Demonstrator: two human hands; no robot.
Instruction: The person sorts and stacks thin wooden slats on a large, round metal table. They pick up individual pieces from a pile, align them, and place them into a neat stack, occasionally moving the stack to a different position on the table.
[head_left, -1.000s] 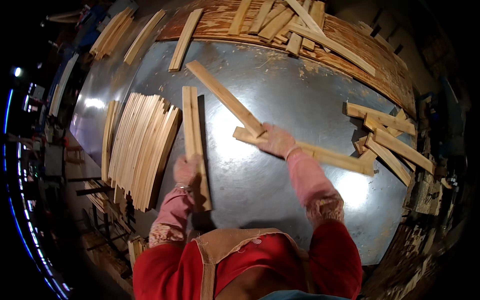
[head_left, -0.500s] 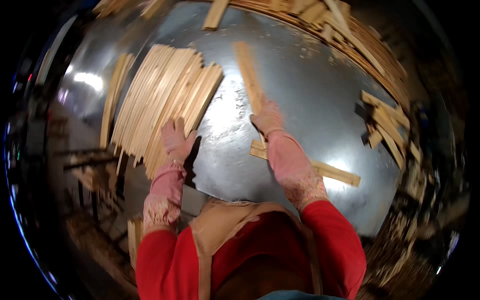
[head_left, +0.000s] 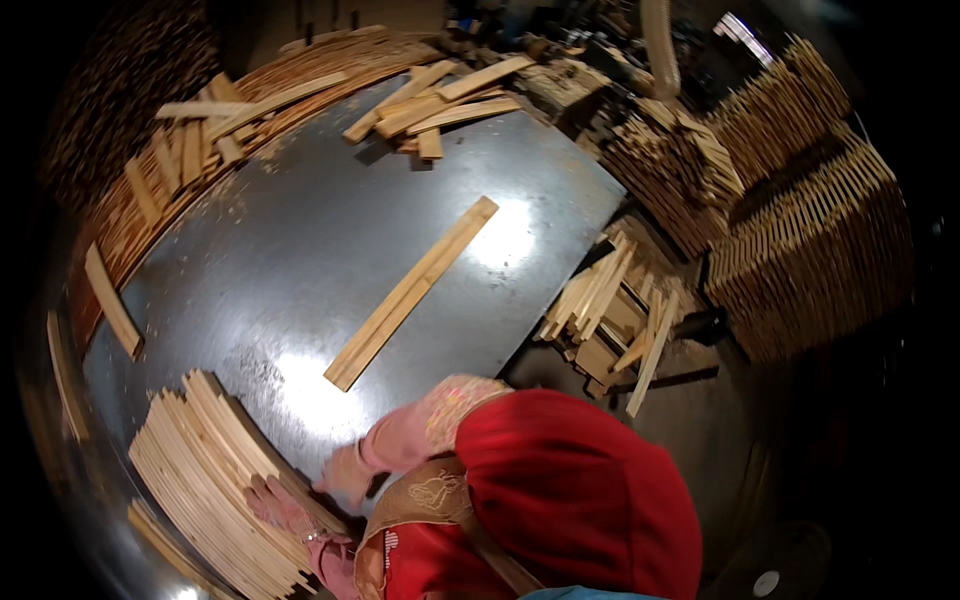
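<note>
Pale wooden strips (head_left: pixel 195 450) lie side by side in a close row at the lower left of the metal table. My left hand (head_left: pixel 280 508), in a pinkish glove, rests flat across the strips near their right edge, fingers stretched out. Close beside that edge is my right hand (head_left: pixel 345 475), also gloved and smeared by motion, so its grip cannot be made out. A single wooden board (head_left: pixel 412 292) lies slantwise on the table, apart from both hands.
Loose boards (head_left: pixel 440 105) are heaped at the table's far edge. A lone piece (head_left: pixel 112 300) lies at the left, near a long wood stack (head_left: pixel 290 85). Off the right edge sit more strips (head_left: pixel 600 300), with tall slatted stacks (head_left: pixel 810 240) beyond.
The view has swung to the right. My right hand has come back toward the row of strips, and the board it held no longer shows in it. My left hand stays on the strips.
</note>
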